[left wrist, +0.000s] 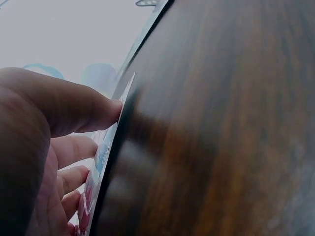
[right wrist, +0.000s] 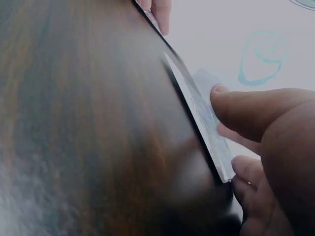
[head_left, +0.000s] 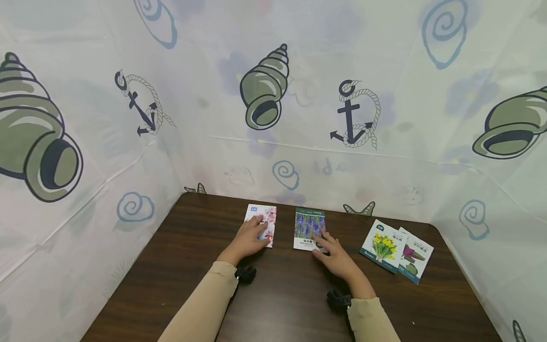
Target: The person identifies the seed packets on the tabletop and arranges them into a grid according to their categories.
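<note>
Four-cornered seed packets lie flat on the dark wooden table (head_left: pixel 282 294). My left hand (head_left: pixel 247 240) rests on a white packet with pink blossoms (head_left: pixel 271 216), its fingers spread over the face. In the left wrist view the thumb touches the edge of that blossom packet (left wrist: pixel 101 172). To the right, my right hand (head_left: pixel 335 256) lies at the lower right corner of a packet with purple lavender-like flowers (head_left: pixel 305 223), fingers loosely extended onto it. The right wrist view shows its thumb just above this purple-flower packet (right wrist: pixel 197 115). Neither hand pinches its packet.
At the right, a packet with yellow flowers (head_left: pixel 383 247) partly overlaps a packet with a purple and green vegetable picture (head_left: pixel 415 259). White cloth walls (head_left: pixel 312 171) printed with shells and anchors surround the table's back and sides. Each wrist wears a black strapped device (head_left: pixel 339 300).
</note>
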`<state>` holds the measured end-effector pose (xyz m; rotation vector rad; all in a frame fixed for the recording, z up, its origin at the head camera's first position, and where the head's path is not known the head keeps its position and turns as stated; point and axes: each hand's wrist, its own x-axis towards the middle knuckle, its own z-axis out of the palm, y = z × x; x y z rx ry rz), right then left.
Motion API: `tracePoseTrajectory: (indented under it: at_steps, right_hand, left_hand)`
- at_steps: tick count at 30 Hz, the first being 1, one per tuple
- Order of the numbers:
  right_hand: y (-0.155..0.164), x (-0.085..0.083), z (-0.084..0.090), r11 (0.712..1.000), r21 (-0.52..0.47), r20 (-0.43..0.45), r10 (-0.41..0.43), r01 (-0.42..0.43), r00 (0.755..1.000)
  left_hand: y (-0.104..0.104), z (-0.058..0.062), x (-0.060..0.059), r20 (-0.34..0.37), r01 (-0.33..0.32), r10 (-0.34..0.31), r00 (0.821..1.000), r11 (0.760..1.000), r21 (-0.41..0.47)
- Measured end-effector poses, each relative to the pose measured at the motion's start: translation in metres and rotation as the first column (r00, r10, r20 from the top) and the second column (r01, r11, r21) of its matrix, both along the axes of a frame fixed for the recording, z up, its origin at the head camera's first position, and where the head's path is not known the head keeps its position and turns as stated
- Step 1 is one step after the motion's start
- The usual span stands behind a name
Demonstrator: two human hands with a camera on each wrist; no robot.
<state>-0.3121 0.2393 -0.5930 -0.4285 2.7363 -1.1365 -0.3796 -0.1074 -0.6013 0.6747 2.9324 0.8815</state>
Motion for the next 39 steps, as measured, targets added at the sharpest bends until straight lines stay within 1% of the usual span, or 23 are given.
tracePoseTrajectory:
  at_steps: [2,5,7,11,15,18,20,21,23,25,27,29,31,34,37,39]
  right_hand:
    - [0.002,-0.001,0.0,0.999,-0.04,0.008,-0.021,0.022,1.0]
    - [0.004,-0.001,-0.001,0.992,-0.109,0.032,-0.054,0.057,0.998]
    - [0.006,-0.002,-0.001,0.99,-0.127,0.027,-0.066,0.069,0.997]
    - [0.008,-0.001,-0.001,0.987,-0.139,0.031,-0.081,0.085,0.996]
    - [0.011,-0.001,-0.001,0.982,-0.17,0.03,-0.08,0.084,0.996]
    - [0.015,-0.001,-0.003,0.97,-0.228,0.023,-0.086,0.089,0.996]
    - [0.017,0.0,-0.004,0.952,-0.292,0.019,-0.095,0.097,0.995]
    - [0.019,0.0,-0.004,0.937,-0.333,0.019,-0.103,0.104,0.994]
    - [0.021,0.0,-0.006,0.9,-0.421,0.015,-0.117,0.112,0.993]
    - [0.023,0.001,-0.006,0.856,-0.504,0.016,-0.124,0.115,0.992]
    - [0.026,0.001,-0.006,0.815,-0.568,0.012,-0.131,0.115,0.991]
    - [0.028,0.002,-0.006,0.794,-0.597,0.002,-0.142,0.115,0.99]
    - [0.03,0.003,-0.006,0.786,-0.607,-0.023,-0.162,0.115,0.987]
    - [0.035,0.002,-0.007,0.792,-0.599,-0.074,-0.205,0.12,0.976]
    - [0.043,0.001,-0.008,0.795,-0.588,-0.115,-0.267,0.151,0.957]
    - [0.05,0.001,-0.007,0.789,-0.583,-0.123,-0.324,0.196,0.938]
  left_hand:
    - [0.0,0.0,0.0,-0.001,0.002,-0.002,1.0,1.0,0.009]
    - [0.0,0.001,0.0,0.002,0.002,-0.002,1.0,1.0,-0.003]
    - [0.0,0.002,0.001,0.009,0.0,0.0,1.0,1.0,-0.016]
    - [0.0,0.001,0.001,0.02,-0.001,0.001,1.0,1.0,0.001]
    - [-0.001,-0.002,0.0,-0.007,0.007,-0.007,1.0,1.0,0.018]
    - [-0.001,-0.002,0.0,-0.02,0.007,-0.007,1.0,1.0,0.018]
    - [0.0,0.0,0.001,-0.009,0.002,-0.002,1.0,1.0,0.018]
    - [0.0,0.001,0.001,-0.006,-0.001,0.001,1.0,1.0,0.015]
    - [0.0,0.001,0.001,0.011,-0.006,0.006,1.0,1.0,0.015]
    - [0.0,0.002,0.001,0.023,-0.011,0.011,1.0,1.0,0.018]
    - [0.001,0.004,0.001,0.032,-0.015,0.014,0.999,1.0,0.014]
    - [0.001,0.005,0.002,0.033,-0.016,0.016,0.999,1.0,0.013]
    - [0.001,0.006,0.003,0.03,-0.016,0.016,0.999,1.0,0.003]
    - [0.001,0.006,0.003,0.032,-0.014,0.014,0.999,1.0,0.008]
    - [0.001,0.005,0.003,0.033,-0.007,0.006,0.999,1.0,0.027]
    - [0.001,0.004,0.002,0.024,-0.001,0.0,1.0,0.999,0.036]
